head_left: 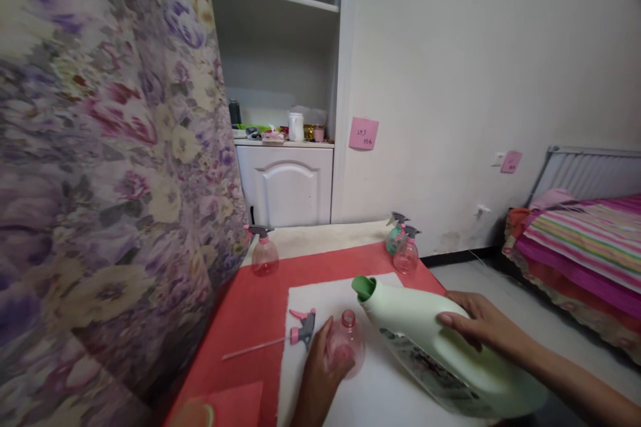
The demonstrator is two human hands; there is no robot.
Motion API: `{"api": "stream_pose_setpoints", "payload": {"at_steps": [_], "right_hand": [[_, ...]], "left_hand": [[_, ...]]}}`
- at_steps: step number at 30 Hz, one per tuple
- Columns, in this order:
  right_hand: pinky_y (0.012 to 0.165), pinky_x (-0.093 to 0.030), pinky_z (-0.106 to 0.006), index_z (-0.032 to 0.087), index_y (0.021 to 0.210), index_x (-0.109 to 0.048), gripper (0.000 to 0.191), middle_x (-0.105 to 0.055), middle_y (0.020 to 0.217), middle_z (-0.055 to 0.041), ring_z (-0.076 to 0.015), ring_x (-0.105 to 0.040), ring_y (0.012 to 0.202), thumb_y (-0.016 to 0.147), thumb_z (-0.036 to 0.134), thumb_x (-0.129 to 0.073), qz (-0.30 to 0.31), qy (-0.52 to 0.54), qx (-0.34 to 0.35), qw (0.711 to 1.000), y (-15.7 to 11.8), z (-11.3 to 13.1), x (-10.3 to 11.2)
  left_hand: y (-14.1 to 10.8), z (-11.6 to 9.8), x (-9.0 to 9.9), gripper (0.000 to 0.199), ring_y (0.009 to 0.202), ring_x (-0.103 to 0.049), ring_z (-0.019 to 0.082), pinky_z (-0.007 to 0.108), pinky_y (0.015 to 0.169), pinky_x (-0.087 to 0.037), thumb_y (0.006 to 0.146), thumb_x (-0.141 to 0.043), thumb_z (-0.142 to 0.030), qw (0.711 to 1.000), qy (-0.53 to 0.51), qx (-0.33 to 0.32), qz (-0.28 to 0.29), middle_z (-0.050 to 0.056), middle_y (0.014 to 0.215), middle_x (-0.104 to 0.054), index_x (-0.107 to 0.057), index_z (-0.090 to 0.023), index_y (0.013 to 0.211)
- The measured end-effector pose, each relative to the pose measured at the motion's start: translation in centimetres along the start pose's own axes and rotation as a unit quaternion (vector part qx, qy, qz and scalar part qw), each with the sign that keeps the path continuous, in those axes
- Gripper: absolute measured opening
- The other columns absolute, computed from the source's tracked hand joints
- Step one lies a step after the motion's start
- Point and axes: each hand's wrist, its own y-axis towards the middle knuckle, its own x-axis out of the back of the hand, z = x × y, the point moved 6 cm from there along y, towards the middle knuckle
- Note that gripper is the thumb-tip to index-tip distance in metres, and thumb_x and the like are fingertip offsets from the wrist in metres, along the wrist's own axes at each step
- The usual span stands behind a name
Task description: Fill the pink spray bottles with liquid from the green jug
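My left hand [323, 370] is wrapped round a clear pink spray bottle [354, 347] with an uncovered neck, standing on a white sheet [300, 383]. A large pale green detergent jug [418, 313] lies tilted in my right hand [473, 320], which grips its handle. Its green spout [364, 288] points left, above and slightly right of the bottle's mouth, apart from it. No liquid stream is visible. To the left of my left hand, a grey and pink trigger spray head [304, 330] with a long thin tube rests across the sheet's edge.
Capped spray bottles stand at the back: a pink one [265, 257] on the left, another pink one [405, 257] and a green one [392, 242] on the right. A floral curtain [115, 180] borders the red-covered table [240, 307]. A blurred round object [193, 413] sits bottom left.
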Motion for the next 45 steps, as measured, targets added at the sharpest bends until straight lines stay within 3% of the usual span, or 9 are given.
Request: {"api": "stream_pose_setpoints", "payload": {"at_steps": [4, 12, 20, 34, 41, 45], "right_hand": [[0.042, -0.026, -0.02, 0.017, 0.075, -0.057, 0.044, -0.042, 0.05, 0.0083, -0.0072, -0.038, 0.042, 0.08, 0.06, -0.06, 0.0, -0.001, 0.002, 1.0, 0.1, 0.0, 0.1], [0.042, -0.027, -0.02, 0.017, 0.076, -0.057, 0.044, -0.043, 0.052, 0.0078, -0.0073, -0.039, 0.043, 0.081, 0.061, -0.059, -0.004, -0.004, 0.005, 1.0, 0.2, -0.3, 0.2], [0.041, -0.029, -0.018, 0.016, 0.077, -0.057, 0.045, -0.043, 0.053, 0.0079, -0.0067, -0.04, 0.044, 0.08, 0.06, -0.06, 0.002, 0.006, 0.013, 1.0, 0.2, -0.1, 0.2], [0.042, -0.029, -0.019, 0.016, 0.076, -0.055, 0.043, -0.043, 0.052, 0.008, -0.0069, -0.04, 0.044, 0.081, 0.058, -0.06, 0.003, -0.003, 0.013, 1.0, 0.3, -0.3, 0.5], [0.042, -0.029, -0.018, 0.015, 0.078, -0.057, 0.045, -0.044, 0.056, 0.0071, -0.0069, -0.041, 0.045, 0.082, 0.06, -0.058, 0.009, -0.001, 0.014, 1.0, 0.0, -0.5, 0.4], [0.043, -0.029, -0.019, 0.015, 0.079, -0.056, 0.046, -0.043, 0.056, 0.007, -0.0073, -0.04, 0.047, 0.082, 0.062, -0.056, 0.015, -0.003, 0.014, 1.0, -0.1, -0.5, 0.3]], "left_hand": [[-0.1, -0.5, 0.0, 0.07, 0.131, -0.047, 0.03, 0.038, 0.109, -0.038, 0.068, -0.069, -0.034, 1.0, 0.006, 0.0, 0.027, 0.014, 0.14, -0.054, -0.05, -0.018, 0.133], [-0.2, -0.8, 0.1, 0.072, 0.133, -0.046, 0.032, 0.038, 0.108, -0.038, 0.065, -0.071, -0.028, 0.999, -0.011, 0.022, 0.02, 0.013, 0.143, -0.051, -0.049, -0.02, 0.134], [-0.2, -2.0, 0.3, 0.071, 0.13, -0.049, 0.031, 0.035, 0.108, -0.039, 0.066, -0.071, -0.038, 0.999, 0.022, 0.039, 0.016, 0.012, 0.138, -0.056, -0.051, -0.019, 0.132], [-0.3, -2.1, 0.2, 0.079, 0.136, -0.041, 0.031, 0.04, 0.112, -0.033, 0.064, -0.071, -0.023, 0.997, 0.046, 0.029, 0.047, 0.016, 0.146, -0.048, -0.042, -0.017, 0.138], [-1.2, -3.6, 0.7, 0.076, 0.139, -0.038, 0.033, 0.043, 0.114, -0.032, 0.065, -0.07, -0.022, 0.998, 0.049, 0.016, 0.029, 0.015, 0.147, -0.046, -0.044, -0.018, 0.136], [-1.6, -5.6, 1.9, 0.062, 0.14, -0.035, 0.031, 0.047, 0.116, -0.027, 0.071, -0.07, -0.031, 0.997, 0.07, -0.008, 0.007, 0.014, 0.146, -0.047, -0.051, -0.02, 0.13]]}}
